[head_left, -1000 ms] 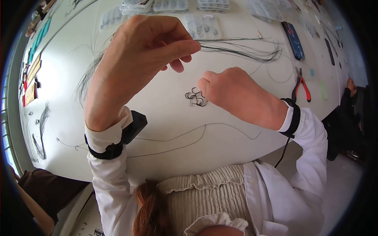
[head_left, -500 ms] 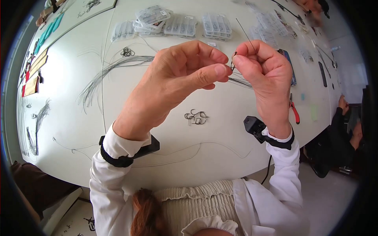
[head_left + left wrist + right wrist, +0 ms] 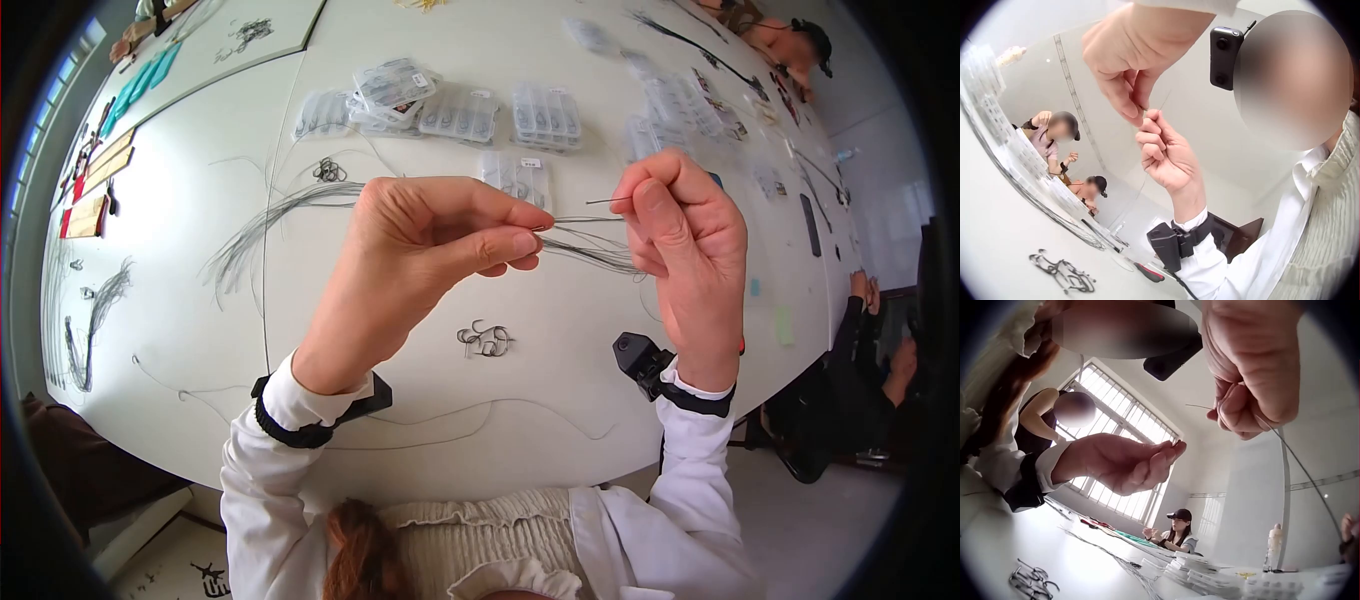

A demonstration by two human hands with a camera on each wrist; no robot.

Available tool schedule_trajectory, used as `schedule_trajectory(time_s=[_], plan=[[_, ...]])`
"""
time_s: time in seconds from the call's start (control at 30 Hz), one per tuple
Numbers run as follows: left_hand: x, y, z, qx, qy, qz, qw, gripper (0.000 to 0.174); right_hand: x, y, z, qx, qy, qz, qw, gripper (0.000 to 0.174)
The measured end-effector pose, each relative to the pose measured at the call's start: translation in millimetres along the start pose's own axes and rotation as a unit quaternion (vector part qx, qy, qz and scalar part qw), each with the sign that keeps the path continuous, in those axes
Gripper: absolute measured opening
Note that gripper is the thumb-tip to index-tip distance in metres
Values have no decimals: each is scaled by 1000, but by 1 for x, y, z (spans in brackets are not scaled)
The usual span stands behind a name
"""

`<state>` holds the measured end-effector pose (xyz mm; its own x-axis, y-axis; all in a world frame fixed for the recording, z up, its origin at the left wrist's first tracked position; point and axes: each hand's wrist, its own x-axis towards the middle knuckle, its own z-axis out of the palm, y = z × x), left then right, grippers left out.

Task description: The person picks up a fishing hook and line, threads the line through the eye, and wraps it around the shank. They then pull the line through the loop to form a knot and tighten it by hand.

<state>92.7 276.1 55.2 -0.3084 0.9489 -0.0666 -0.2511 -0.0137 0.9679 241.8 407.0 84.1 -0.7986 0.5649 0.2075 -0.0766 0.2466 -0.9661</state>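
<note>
Thumb and fingers of my left hand (image 3: 430,235) pinch a small dark hook (image 3: 540,229), mostly hidden by the fingertips. To its right, my right hand (image 3: 690,240) pinches a thin dark line (image 3: 602,202) whose short end points left. A gap separates the two hands in the head view. From the right wrist, the line (image 3: 1310,475) also trails down past the right hand (image 3: 1254,375); the left hand (image 3: 1119,464) faces it. A small pile of dark hooks (image 3: 485,340) lies on the table below the hands.
Clear plastic boxes (image 3: 458,112) stand beyond the hands. Bundles of dark line (image 3: 290,212) lie behind and left of them, near another hook pile (image 3: 329,170). A loose looped line (image 3: 440,408) crosses the near table. Other people sit around the table.
The right hand rose from beside the hook pile to meet the left, then drew slightly right, leaving a gap. The left hand's pinch now holds a hook; the head view has shifted.
</note>
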Motion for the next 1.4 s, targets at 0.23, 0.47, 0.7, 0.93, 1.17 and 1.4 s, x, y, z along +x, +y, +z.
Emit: schedule_trajectory(time_s=[0.23, 0.47, 0.7, 0.93, 1.17, 1.4], plan=[[-5, -5, 10, -32, 96, 109, 989, 9, -5, 4, 18, 196, -8, -1, 981, 11], [-8, -7, 5, -123, 32, 7, 992, 12, -21, -6, 26, 200, -77, 56, 975, 8], [-12, -5, 12, -144, -7, -64, 988, 10, -18, -4, 22, 209, -37, 57, 976, 9], [-11, -8, 10, -196, -50, -99, 974, 13, -16, 12, 22, 217, -58, 44, 973, 13], [-8, -3, 8, -267, -94, -151, 947, 10, -12, 14, 18, 167, -50, 12, 985, 14], [-10, 7, 4, -144, -83, -143, 976, 6, -8, 0, 6, -17, -59, -26, 998, 13]])
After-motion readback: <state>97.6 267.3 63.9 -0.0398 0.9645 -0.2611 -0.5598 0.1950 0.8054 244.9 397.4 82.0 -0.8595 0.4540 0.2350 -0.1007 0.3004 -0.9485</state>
